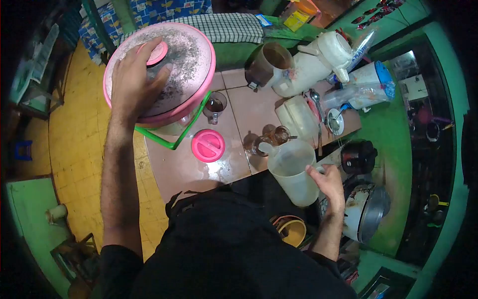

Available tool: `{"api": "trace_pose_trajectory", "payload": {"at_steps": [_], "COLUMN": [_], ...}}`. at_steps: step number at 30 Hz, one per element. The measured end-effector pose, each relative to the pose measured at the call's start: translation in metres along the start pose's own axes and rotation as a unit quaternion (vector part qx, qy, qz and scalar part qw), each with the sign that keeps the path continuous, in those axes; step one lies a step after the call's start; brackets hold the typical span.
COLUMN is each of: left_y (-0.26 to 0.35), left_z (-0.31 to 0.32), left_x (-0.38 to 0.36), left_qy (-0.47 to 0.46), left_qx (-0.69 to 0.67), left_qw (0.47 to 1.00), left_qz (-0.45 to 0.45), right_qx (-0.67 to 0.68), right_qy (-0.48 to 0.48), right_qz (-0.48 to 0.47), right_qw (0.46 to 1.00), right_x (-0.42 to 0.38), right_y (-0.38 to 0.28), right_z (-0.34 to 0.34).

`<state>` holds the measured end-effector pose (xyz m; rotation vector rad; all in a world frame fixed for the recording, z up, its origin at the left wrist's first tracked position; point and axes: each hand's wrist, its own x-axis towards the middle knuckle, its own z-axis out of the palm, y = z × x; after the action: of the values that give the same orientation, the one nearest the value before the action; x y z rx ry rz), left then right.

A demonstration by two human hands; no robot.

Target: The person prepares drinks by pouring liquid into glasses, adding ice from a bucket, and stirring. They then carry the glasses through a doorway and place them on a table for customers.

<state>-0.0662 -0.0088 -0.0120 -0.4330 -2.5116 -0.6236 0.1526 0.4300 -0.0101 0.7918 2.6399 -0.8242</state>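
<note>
My left hand (138, 82) is on the round lid (186, 55) of a large pink container, its fingers curled about the knob (158, 52). Dark specks cover much of the lid. A green handle (191, 122) hangs at the container's near side. In my right hand (326, 184) is a translucent plastic pitcher (291, 167), gripped by its handle and held beside the counter edge with its mouth upward. On the tiles between my hands lies a pink screw cap (208, 145). Behind it stands a glass mug (215, 105) with dark liquid.
Glasses (271, 137) and a clear plastic box (297, 117) crowd the counter (231, 137) near the pitcher. Farther back are a brown-tinted pitcher (271, 65) and a white jug (311, 67). A rice cooker (358, 156) and a lidded pot (367, 212) stand at right.
</note>
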Motion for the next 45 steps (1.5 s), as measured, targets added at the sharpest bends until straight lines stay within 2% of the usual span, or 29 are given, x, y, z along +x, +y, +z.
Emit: {"api": "trace_pose_trajectory", "payload": {"at_steps": [4,7,11,17,25,29,35,37,40,45], "left_y": [0.001,0.002,0.000,0.001,0.003,0.001,0.001,0.001,0.000,0.001], "left_z": [-0.001,-0.001,0.000,-0.001,-0.001,0.002,0.002,0.001,0.002,0.002], "left_x": [0.001,0.000,0.000,-0.001,0.000,0.000,0.000,0.000,0.000,0.000], "left_qy": [-0.015,-0.011,-0.016,-0.016,-0.016,-0.003,-0.007,-0.009,-0.001,-0.004], "left_qx": [0.016,0.019,0.020,0.023,0.019,0.019,0.022,0.021,0.014,0.023], "left_qw": [1.000,1.000,1.000,0.999,1.000,1.000,0.999,0.999,1.000,1.000], "left_qz": [-0.012,-0.010,-0.015,-0.017,-0.019,-0.015,-0.024,-0.027,-0.015,-0.017], "right_qx": [-0.037,-0.003,-0.002,-0.070,-0.040,-0.031,0.014,0.099,0.107,0.065], "right_qy": [0.013,0.024,0.006,0.042,-0.018,0.004,-0.015,0.021,0.024,0.069], "right_qz": [0.012,-0.021,-0.018,-0.021,0.009,-0.012,0.039,0.037,0.082,0.058], "right_qw": [0.999,0.999,1.000,0.996,0.999,0.999,0.999,0.994,0.991,0.994], "right_x": [0.004,0.008,0.004,-0.003,-0.003,-0.005,-0.001,0.006,0.013,0.018], "right_y": [0.006,0.015,0.007,-0.003,0.002,0.004,0.016,0.035,0.046,0.042], "right_z": [0.004,0.008,0.002,0.001,-0.003,0.001,-0.002,0.001,-0.002,0.000]}}
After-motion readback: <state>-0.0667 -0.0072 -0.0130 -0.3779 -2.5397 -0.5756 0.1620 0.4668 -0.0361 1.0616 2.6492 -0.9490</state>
